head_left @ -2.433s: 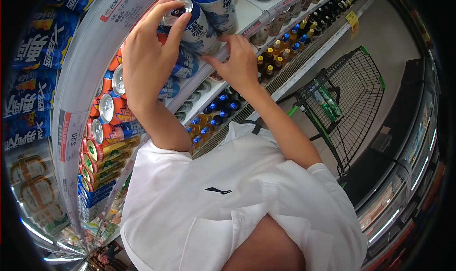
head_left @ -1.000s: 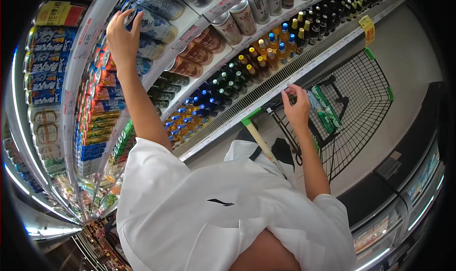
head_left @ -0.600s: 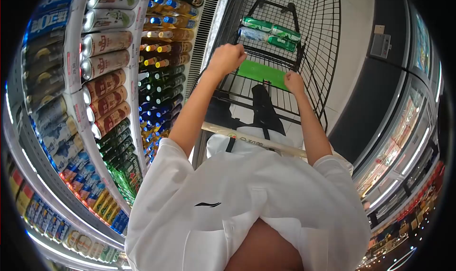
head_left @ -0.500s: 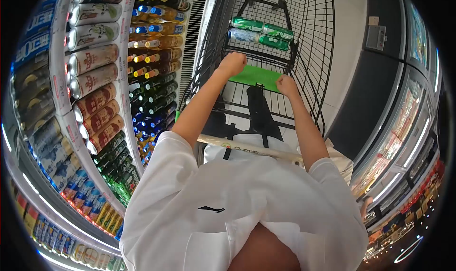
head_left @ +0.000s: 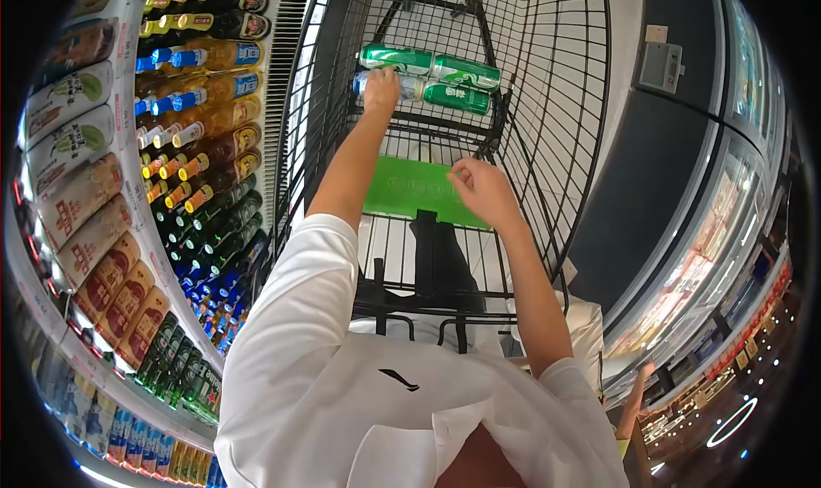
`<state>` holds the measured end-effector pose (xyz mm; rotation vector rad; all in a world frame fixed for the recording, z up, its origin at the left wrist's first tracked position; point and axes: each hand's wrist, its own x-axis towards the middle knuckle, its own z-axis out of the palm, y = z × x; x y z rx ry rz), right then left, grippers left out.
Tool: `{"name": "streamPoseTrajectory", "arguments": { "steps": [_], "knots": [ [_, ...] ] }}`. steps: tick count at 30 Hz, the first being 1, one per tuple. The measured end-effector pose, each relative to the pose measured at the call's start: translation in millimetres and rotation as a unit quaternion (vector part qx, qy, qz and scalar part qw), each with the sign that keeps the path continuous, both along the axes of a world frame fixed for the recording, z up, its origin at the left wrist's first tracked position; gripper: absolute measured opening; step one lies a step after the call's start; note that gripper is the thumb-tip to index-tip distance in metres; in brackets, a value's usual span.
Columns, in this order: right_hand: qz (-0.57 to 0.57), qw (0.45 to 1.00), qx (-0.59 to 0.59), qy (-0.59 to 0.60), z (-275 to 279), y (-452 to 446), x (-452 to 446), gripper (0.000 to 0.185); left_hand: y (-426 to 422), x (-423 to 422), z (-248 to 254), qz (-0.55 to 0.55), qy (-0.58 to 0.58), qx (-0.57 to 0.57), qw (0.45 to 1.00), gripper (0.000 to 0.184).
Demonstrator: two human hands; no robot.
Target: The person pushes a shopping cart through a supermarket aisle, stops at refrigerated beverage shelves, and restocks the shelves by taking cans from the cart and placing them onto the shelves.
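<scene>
My left hand [head_left: 381, 90] reaches down into the black wire shopping cart [head_left: 560, 176]. Its fingers are closed over a blue-and-white can [head_left: 410, 88] lying on its side, covering part of it. Against that can's right end lies a green can [head_left: 457, 98]. Two more green cans, a left one [head_left: 395, 59] and a right one [head_left: 466, 72], lie in a row just beyond. My right hand [head_left: 483, 187] is over the right side of a flat green panel [head_left: 415, 193] in the cart, fingers loosely curled and apart, holding nothing.
Shelves of bottles [head_left: 214, 90] and large cans [head_left: 73, 154] run along the left. Dark cabinet fronts [head_left: 646, 180] and lit glass-door coolers [head_left: 701, 283] line the right. At lower right, another person's arm [head_left: 631, 407] shows.
My left hand has moved from the green panel's left end forward onto the blue-and-white can. My right hand has come off the panel's right edge and opened. The cart appears closer to my body.
</scene>
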<state>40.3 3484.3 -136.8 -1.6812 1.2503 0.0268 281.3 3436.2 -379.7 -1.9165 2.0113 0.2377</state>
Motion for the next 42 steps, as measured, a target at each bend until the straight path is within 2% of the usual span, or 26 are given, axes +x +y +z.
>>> {"name": "streamPoseTrajectory", "arguments": {
  "steps": [3,5,6,7,9,10,13,14,15,17,19,20,21,23,24,25,27,28,29,31,33,35,37,40,41,42],
  "knots": [
    [0.070,0.996,-0.019,0.055,-12.1,-1.7,-4.9,0.021,7.6,2.3,-30.3,-0.023,-0.020,-0.027,0.999,0.023],
    [0.063,0.997,-0.016,0.049,-8.7,-6.1,-2.2,0.022,15.8,3.3,-47.5,0.049,0.038,0.001,0.998,0.026],
    [0.053,0.998,-0.012,0.041,-6.5,-6.3,-2.1,0.023,21.8,4.4,-54.1,0.054,0.048,0.011,0.997,0.042],
    [0.054,0.998,-0.010,0.042,-7.2,-6.5,-3.0,0.023,24.4,3.9,-48.0,0.054,0.050,0.014,0.997,0.042],
    [0.038,0.998,-0.013,0.044,-11.0,-9.4,-4.8,0.023,24.8,6.4,-18.1,0.049,0.097,0.124,0.986,0.062],
    [0.040,0.998,-0.002,0.046,-15.7,-9.5,-7.5,0.025,24.2,8.9,-9.5,0.055,0.127,0.133,0.981,0.073],
    [0.019,0.999,-0.015,0.045,-27.4,-6.3,-10.5,0.028,25.4,14.7,30.0,0.077,0.202,0.139,0.966,0.075],
    [0.004,0.999,-0.018,0.034,-35.2,-4.9,-12.2,0.042,28.9,18.5,46.7,0.086,0.256,0.142,0.952,0.083],
    [0.008,0.999,-0.016,0.030,-41.9,-5.0,-13.2,0.042,33.2,19.7,64.7,0.091,0.253,0.143,0.953,0.083],
    [-0.080,0.996,0.009,-0.029,-36.7,-0.9,-7.9,0.065,46.1,16.7,121.7,0.132,0.374,0.170,0.902,0.088],
    [-0.194,0.951,0.172,-0.169,-23.7,-1.9,0.6,0.083,60.7,10.1,174.8,0.133,0.423,0.218,0.869,0.089],
    [-0.221,0.901,0.275,-0.252,-4.7,-6.7,0.2,0.087,68.2,5.8,206.4,0.121,0.450,0.235,0.853,0.089],
    [-0.224,0.888,0.298,-0.269,5.9,-6.4,1.0,0.078,74.5,2.5,237.8,0.109,0.476,0.249,0.836,0.088],
    [-0.156,0.908,0.295,-0.252,44.5,-8.6,2.8,0.067,87.8,0.6,294.9,0.096,0.482,0.257,0.832,0.084],
    [-0.152,0.913,0.279,-0.255,60.1,-3.8,4.1,0.057,88.9,3.1,324.6,0.091,0.491,0.310,0.809,0.086],
    [-0.151,0.913,0.276,-0.261,76.9,-0.1,5.3,0.057,96.9,4.6,348.3,0.089,0.487,0.308,0.812,0.086],
    [-0.172,0.908,0.284,-0.256,107.9,2.5,6.3,0.055,111.6,8.7,385.5,0.166,0.513,0.267,0.799,0.087],
    [-0.201,0.898,0.269,-0.286,120.4,9.0,9.7,0.047,117.7,13.0,404.3,0.189,0.541,0.256,0.779,0.085],
    [-0.199,0.899,0.265,-0.287,129.2,15.4,11.7,0.047,124.0,19.2,417.6,0.222,0.578,0.241,0.747,0.076],
    [-0.307,0.851,0.271,-0.328,146.9,21.2,21.1,0.040,137.3,29.9,445.9,0.283,0.659,0.187,0.671,0.070],
    [-0.306,0.850,0.247,-0.351,167.0,32.1,32.1,0.039,148.8,37.2,479.8,0.309,0.660,0.136,0.671,0.064],
    [-0.351,0.820,0.259,-0.371,192.9,50.5,48.4,0.039,161.6,46.9,494.6,0.346,0.678,0.049,0.646,0.059],
    [-0.339,0.825,0.262,-0.369,216.8,70.1,66.3,0.042,176.0,56.2,512.0,0.324,0.676,0.004,0.662,0.055],
    [-0.282,0.775,0.356,-0.440,245.2,100.7,97.9,0.047,197.3,78.7,547.2,0.328,0.695,-0.100,0.632,0.049],
    [-0.268,0.778,0.356,-0.444,256.8,112.6,111.6,0.047,204.3,88.1,556.6,0.332,0.699,-0.123,0.621,0.049],
    [-0.265,0.761,0.372,-0.461,268.0,125.2,127.9,0.047,212.1,97.8,568.3,0.334,0.674,-0.140,0.644,0.050]
  ]
}}
